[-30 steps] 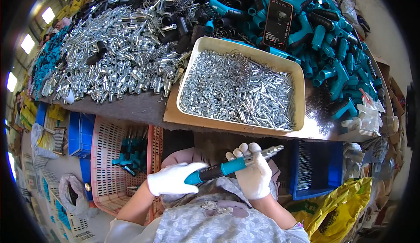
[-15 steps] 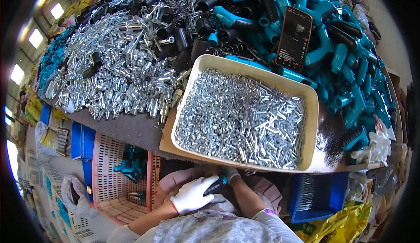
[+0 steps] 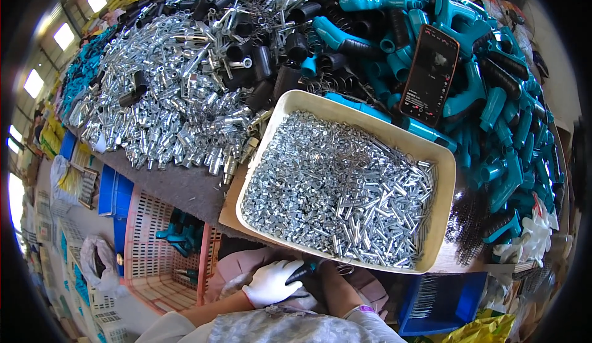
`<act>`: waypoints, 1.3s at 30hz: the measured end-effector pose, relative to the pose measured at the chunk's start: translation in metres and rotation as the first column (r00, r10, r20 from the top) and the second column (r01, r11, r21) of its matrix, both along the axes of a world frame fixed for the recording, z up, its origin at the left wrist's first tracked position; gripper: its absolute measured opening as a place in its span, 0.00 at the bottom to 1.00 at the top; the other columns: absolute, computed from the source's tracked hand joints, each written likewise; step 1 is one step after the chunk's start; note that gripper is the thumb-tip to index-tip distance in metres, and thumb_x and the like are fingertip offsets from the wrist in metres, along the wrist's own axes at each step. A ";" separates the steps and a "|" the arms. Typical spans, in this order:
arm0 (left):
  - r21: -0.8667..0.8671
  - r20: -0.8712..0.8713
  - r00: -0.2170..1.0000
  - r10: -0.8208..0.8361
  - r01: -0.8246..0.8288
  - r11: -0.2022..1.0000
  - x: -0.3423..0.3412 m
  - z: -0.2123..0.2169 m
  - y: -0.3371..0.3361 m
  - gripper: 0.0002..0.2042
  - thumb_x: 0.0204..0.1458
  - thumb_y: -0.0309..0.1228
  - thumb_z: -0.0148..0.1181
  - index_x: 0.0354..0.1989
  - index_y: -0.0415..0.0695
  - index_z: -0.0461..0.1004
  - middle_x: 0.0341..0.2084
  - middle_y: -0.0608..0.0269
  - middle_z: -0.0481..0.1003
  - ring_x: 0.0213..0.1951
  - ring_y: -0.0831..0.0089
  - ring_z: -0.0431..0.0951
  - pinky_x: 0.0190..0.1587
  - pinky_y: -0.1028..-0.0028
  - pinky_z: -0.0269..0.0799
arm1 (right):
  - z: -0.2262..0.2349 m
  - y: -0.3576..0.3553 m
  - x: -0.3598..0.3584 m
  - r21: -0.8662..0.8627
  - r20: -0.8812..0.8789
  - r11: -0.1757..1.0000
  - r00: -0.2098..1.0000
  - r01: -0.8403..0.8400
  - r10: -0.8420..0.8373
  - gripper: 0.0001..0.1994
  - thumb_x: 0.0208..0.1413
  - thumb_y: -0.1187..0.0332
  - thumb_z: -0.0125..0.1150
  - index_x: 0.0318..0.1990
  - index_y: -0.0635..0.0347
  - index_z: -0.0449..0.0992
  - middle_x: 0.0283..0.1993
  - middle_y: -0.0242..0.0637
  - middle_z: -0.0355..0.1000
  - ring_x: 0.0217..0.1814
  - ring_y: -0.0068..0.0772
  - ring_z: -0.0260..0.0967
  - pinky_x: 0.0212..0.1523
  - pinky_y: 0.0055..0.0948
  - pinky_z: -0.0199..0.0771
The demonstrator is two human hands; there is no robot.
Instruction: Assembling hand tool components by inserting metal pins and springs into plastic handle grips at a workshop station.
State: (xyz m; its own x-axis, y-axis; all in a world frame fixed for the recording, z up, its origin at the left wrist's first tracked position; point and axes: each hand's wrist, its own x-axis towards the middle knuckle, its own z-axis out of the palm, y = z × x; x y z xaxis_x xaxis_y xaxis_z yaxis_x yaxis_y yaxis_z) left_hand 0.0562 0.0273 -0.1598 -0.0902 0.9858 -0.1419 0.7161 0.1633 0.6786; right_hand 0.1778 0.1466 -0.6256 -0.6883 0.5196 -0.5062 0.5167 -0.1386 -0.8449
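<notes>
White-gloved left hand (image 3: 273, 284) clamped on black tool (image 3: 301, 272), below tray (image 3: 439, 213); right hand hidden, grip can't be told. Looks like a low holding step; next move probably calls for steady left grip.

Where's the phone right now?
Head view, upper right: the phone rests against the teal handles, just beyond the far right corner of the cream tray.
</notes>
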 end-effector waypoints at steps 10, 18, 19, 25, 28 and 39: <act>0.013 -0.039 0.991 -0.129 0.129 0.992 0.011 -0.007 -0.006 0.26 0.51 0.46 0.65 0.57 0.49 0.71 0.38 0.54 0.77 0.38 0.52 0.79 0.41 0.59 0.77 | 0.071 -0.001 0.031 0.071 0.059 0.992 0.993 -0.103 0.099 0.31 0.68 0.46 0.40 0.73 0.48 0.54 0.77 0.37 0.47 0.79 0.42 0.42 0.75 0.46 0.45; -0.235 0.015 0.996 -0.088 0.089 0.968 0.024 -0.029 0.016 0.22 0.52 0.43 0.61 0.55 0.49 0.71 0.38 0.49 0.79 0.41 0.48 0.79 0.44 0.55 0.75 | 0.170 0.029 0.010 0.146 0.117 0.974 0.981 -0.171 0.155 0.30 0.68 0.46 0.41 0.72 0.49 0.56 0.77 0.38 0.50 0.79 0.42 0.44 0.75 0.44 0.47; -0.264 0.055 0.996 -0.071 0.083 0.961 0.026 -0.032 0.018 0.22 0.52 0.44 0.60 0.53 0.49 0.70 0.39 0.47 0.79 0.41 0.45 0.79 0.45 0.52 0.74 | 0.185 0.035 0.012 0.155 0.125 0.972 0.980 -0.176 0.157 0.30 0.68 0.46 0.41 0.72 0.49 0.56 0.76 0.38 0.50 0.79 0.42 0.44 0.75 0.44 0.47; -0.428 0.063 0.988 -0.140 0.154 0.891 0.019 -0.044 0.021 0.22 0.51 0.47 0.60 0.47 0.44 0.73 0.36 0.45 0.80 0.37 0.45 0.80 0.41 0.53 0.75 | 0.293 0.015 0.032 -0.050 -0.025 0.990 0.991 0.133 -0.134 0.27 0.64 0.51 0.52 0.65 0.55 0.68 0.68 0.40 0.65 0.71 0.41 0.60 0.70 0.38 0.57; -0.402 -0.038 0.976 -0.213 0.181 0.898 0.032 -0.087 0.024 0.21 0.48 0.46 0.60 0.45 0.44 0.77 0.30 0.44 0.80 0.32 0.45 0.81 0.37 0.50 0.75 | 0.325 -0.022 0.015 0.253 -0.043 0.874 0.908 0.414 -0.418 0.17 0.55 0.60 0.65 0.48 0.61 0.80 0.52 0.48 0.78 0.57 0.50 0.72 0.61 0.40 0.67; -0.296 0.063 0.995 0.079 -0.057 0.953 0.048 -0.093 0.024 0.17 0.49 0.42 0.59 0.37 0.40 0.79 0.32 0.41 0.80 0.34 0.43 0.80 0.38 0.51 0.76 | 0.307 -0.016 0.001 0.533 -0.082 0.733 0.888 0.423 -0.453 0.13 0.57 0.64 0.62 0.38 0.68 0.81 0.33 0.51 0.79 0.38 0.43 0.79 0.42 0.37 0.74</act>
State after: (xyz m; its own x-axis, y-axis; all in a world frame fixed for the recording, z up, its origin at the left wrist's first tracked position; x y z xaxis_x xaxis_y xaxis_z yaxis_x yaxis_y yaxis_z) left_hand 0.1038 0.0514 -0.2525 -0.1340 0.8915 -0.4327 0.6468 0.4095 0.6434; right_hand 0.1784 0.1304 -0.3187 -0.2996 0.9495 -0.0929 0.5530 0.0934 -0.8279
